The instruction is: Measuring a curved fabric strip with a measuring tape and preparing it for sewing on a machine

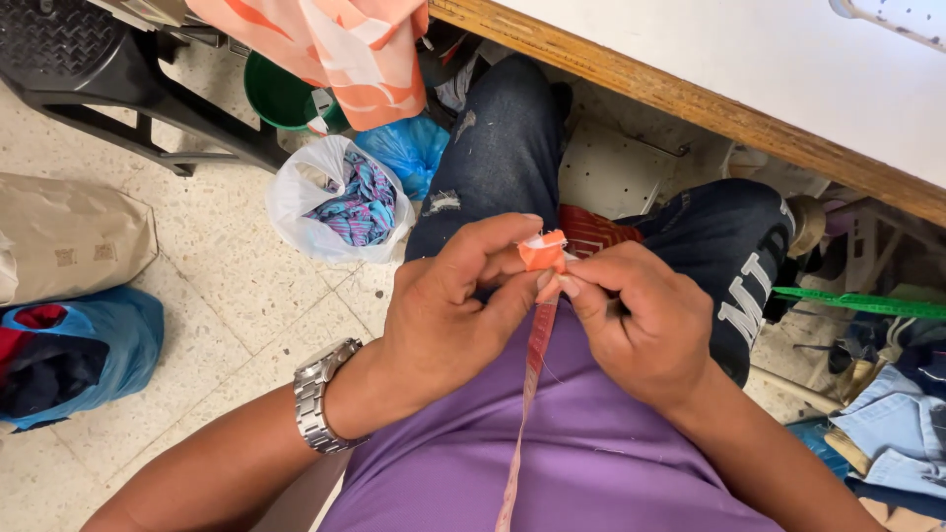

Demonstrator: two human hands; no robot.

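Floor: pale speckled tile floor, spread across the left half of the view.
Table: white-topped table with a wooden edge, running across the upper right.
Shirt: purple shirt on the person's torso, at the bottom centre.
Jeans: dark blue jeans on both knees, just beyond the hands.
Chair: black plastic chair at the upper left, standing on the floor.
Hanging cloth: orange and white patterned fabric draped down from the top edge.
Sack: tan paper sack lying at the left edge.
Blue bag: blue plastic bag below the sack, dark and red cloth inside.
White bag: white plastic bag holding striped blue and pink scraps, near the left knee.
Bucket: green bucket behind the white bag, partly under the hanging cloth.
Left hand: left hand curled, thumb and fingers pinching the folded top of the strip.
Right hand: right hand curled, fingertips pressed against the same fold, touching the left hand's fingers.
Wristwatch: silver metal wristwatch on the left wrist.
Measuring tape: green measuring tape lying at the right edge, well apart from the hands.
Strip: narrow orange fabric strip, its bunched end held between both hands above the lap, the rest trailing down over the shirt.
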